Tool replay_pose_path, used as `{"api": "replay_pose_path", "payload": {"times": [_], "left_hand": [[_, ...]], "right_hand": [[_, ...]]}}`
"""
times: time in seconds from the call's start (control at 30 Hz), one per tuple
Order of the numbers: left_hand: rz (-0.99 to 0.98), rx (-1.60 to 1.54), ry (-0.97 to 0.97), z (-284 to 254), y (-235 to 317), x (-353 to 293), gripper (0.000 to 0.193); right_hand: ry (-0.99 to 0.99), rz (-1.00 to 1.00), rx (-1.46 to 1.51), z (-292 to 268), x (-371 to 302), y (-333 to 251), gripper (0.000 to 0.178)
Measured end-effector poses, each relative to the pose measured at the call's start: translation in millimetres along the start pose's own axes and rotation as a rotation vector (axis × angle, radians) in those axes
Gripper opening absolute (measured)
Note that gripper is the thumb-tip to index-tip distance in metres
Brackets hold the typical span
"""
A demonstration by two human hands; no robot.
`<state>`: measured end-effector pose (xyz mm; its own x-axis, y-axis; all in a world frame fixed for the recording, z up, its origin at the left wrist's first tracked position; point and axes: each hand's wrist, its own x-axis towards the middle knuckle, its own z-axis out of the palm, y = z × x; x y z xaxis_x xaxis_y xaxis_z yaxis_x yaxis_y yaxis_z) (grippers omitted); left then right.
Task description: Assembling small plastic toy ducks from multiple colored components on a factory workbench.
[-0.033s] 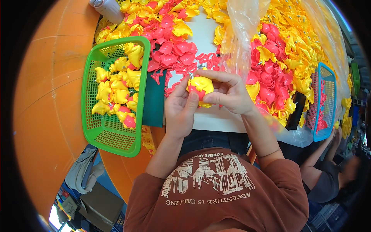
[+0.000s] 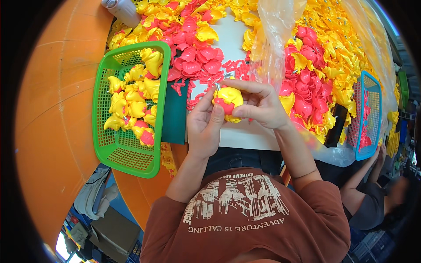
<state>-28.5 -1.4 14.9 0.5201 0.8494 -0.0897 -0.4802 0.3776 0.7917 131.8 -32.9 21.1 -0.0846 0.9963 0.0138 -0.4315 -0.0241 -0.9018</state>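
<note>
Between both hands, above the near edge of the white table point(image 2: 245, 136), is a rounded yellow-and-red plastic toy figure point(image 2: 228, 98) with a small metal pin sticking up from it. My left hand point(image 2: 207, 127) pinches its left side, thumb on the red part. From the right, my right hand point(image 2: 258, 104) grips the yellow side between thumb and fingers. The undersides of the figure and several fingertips are hidden. Just beyond the hands lie small red plastic pieces point(image 2: 239, 70) and a heap of red shells point(image 2: 193, 57).
A green basket point(image 2: 160, 131) at left holds several similar yellow-and-red figures. Yellow shells point(image 2: 337, 48) pile up at the right beside clear plastic sheeting point(image 2: 272, 39). A blue basket point(image 2: 379, 118) with red pieces stands far right, near another person's arms point(image 2: 366, 168). A bottle point(image 2: 123, 11) lies at the far left.
The toy figure has turned very slightly in my fingers, with a little more of its red part showing. Both hands stay in almost the same place.
</note>
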Motion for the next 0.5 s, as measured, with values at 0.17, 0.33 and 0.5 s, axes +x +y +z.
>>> {"api": "replay_pose_path", "payload": {"times": [0.17,0.33,0.5], "left_hand": [[-0.013,0.029,0.019,-4.4,-3.0,4.5,0.047],[-0.082,0.034,0.011,-8.7,-2.3,9.9,0.048],[-0.009,0.065,0.018,-0.1,-2.6,10.3,0.048]], "right_hand": [[0.025,0.054,-0.02,-6.7,0.9,3.0,0.055],[0.012,0.068,-0.049,-11.3,3.4,3.8,0.057],[0.019,0.056,-0.06,-11.8,3.0,4.6,0.055]]}}
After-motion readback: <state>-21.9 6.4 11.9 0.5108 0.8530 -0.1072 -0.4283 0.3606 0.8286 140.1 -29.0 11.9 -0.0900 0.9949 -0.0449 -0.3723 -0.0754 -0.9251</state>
